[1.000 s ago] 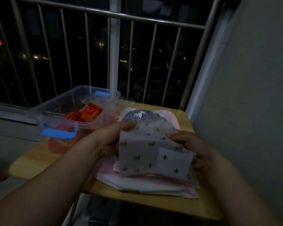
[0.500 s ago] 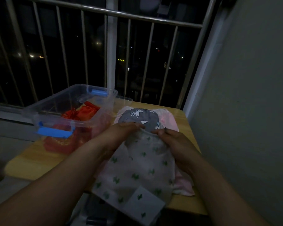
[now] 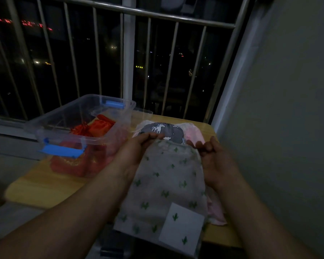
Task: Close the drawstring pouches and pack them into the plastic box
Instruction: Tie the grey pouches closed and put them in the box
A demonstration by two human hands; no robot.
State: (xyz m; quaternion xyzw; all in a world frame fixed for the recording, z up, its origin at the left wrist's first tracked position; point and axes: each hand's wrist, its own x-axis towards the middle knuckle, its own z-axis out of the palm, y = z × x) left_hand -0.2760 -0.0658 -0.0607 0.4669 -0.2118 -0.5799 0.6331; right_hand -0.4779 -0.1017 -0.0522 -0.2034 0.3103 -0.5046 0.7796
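Between the fingers [image 3: 151,136] of left hand [image 3: 138,152] and right hand [image 3: 213,161], both pinching its mouth corners, lies the white cactus-print drawstring pouch [image 3: 166,184]; even outward pulls should cinch it before transfer to the clear plastic box [image 3: 64,116] leftward.

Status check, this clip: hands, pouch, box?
Left grip pinches cactus pouch top, uncinched. Right grip curled at its corner, hold unclear. Plastic box open, red pouches inside.

Both forearms extended forward, left hand [image 3: 138,152] and right hand [image 3: 216,161] pinching the cactus pouch [image 3: 166,184] top edge
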